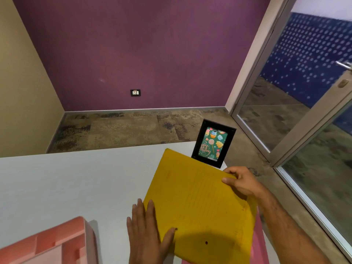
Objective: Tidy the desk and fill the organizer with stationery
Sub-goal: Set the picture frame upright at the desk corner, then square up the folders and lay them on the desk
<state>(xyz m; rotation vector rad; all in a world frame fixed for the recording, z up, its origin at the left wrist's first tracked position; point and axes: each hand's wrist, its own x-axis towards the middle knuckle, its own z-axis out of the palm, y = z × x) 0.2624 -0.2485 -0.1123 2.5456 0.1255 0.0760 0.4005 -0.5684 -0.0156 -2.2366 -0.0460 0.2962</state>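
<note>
A yellow file folder [198,202] lies tilted over the right part of the white desk [76,183]. My right hand [242,181] grips its far right edge, thumb on top and fingers curled behind. Along the folder's near left edge lies my left hand [146,231], fingers straight on the desk and the thumb pressing on the yellow cover. A pink folder [260,242] shows under the yellow one at the lower right. The pink desk organizer [57,244] stands at the lower left, its compartments showing nothing inside.
A black photo frame [213,143] with a green birthday card stands at the desk's far right corner, just behind the yellow folder. Beyond the desk are carpet, a purple wall and, on the right, a glass door [297,115].
</note>
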